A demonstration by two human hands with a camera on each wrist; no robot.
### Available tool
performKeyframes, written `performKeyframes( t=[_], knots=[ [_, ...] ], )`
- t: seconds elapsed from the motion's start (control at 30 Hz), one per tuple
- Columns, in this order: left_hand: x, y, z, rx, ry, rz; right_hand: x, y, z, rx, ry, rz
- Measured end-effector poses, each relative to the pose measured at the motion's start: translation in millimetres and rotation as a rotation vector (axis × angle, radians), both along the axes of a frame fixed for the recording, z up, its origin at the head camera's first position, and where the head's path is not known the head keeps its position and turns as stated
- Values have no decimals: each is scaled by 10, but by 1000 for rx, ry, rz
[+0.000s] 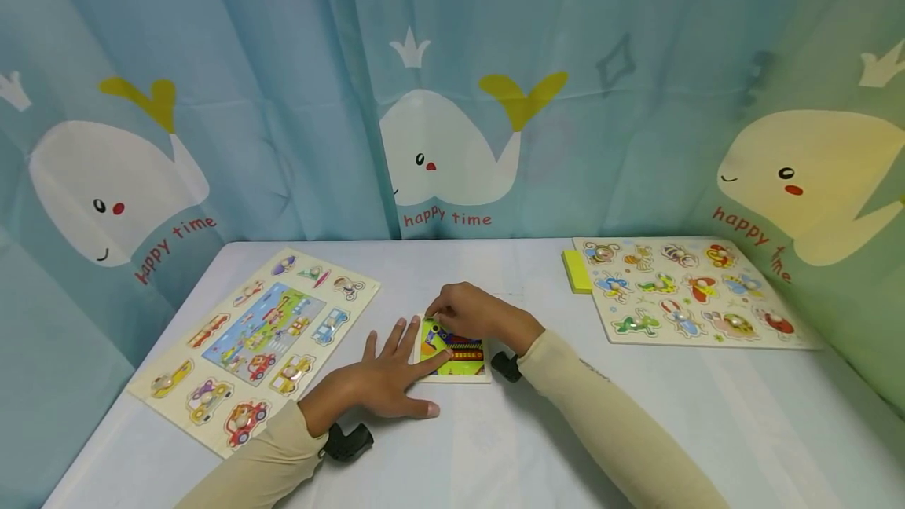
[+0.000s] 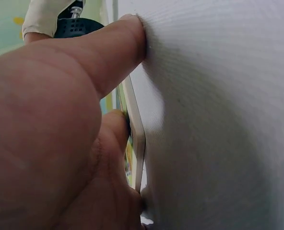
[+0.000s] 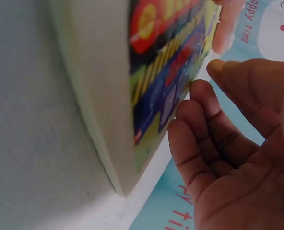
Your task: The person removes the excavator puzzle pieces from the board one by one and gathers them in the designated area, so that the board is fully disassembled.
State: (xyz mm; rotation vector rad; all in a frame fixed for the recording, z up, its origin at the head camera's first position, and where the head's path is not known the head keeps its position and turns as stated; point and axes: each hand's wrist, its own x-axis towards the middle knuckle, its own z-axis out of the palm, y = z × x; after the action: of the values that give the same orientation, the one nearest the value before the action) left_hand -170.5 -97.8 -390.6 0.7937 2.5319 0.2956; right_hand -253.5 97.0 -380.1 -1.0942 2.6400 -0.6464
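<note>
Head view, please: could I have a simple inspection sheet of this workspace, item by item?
Surface: white-covered table.
Job's things: small picture board on the table, between the two arms.
Clutter: vehicle puzzle on the left; insect puzzle on the right, yellow block at its left edge.
Grips: left grip spread, index finger on the board; right grip curled at the board's far edge, whether pinching anything unclear.
Cables: nothing seen.
Surroundings: blue curtain printed with whales and "happy time".

I see a beige left sleeve [image 1: 261,462] and a matching right sleeve [image 1: 615,422], small dark lettering [image 1: 594,370] near its cuff. My left wrist unit [image 1: 349,444] is black; the dark right wrist unit [image 2: 79,28] has small holes and a silvery fitting [image 2: 76,11].
</note>
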Motion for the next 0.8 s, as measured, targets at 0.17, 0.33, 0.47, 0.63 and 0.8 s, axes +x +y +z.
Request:
performKeyframes(
  t=[0.17, 0.33, 0.47, 0.63, 0.8],
  knots=[
    [6, -5, -8, 3, 3, 4, -11, -49, -23, 47, 41, -4],
    [8, -1, -1, 9, 6, 10, -9, -77, -22, 99, 54, -29],
    [11, 2, 10, 9, 6, 15, 11, -100, 1, 156, 55, -55],
    [12, 3, 17, 3, 8, 16, 36, -132, 25, 234, 73, -72],
    [15, 11, 15, 5, 3, 21, 40, -159, 10, 297, 111, -67]
  ],
)
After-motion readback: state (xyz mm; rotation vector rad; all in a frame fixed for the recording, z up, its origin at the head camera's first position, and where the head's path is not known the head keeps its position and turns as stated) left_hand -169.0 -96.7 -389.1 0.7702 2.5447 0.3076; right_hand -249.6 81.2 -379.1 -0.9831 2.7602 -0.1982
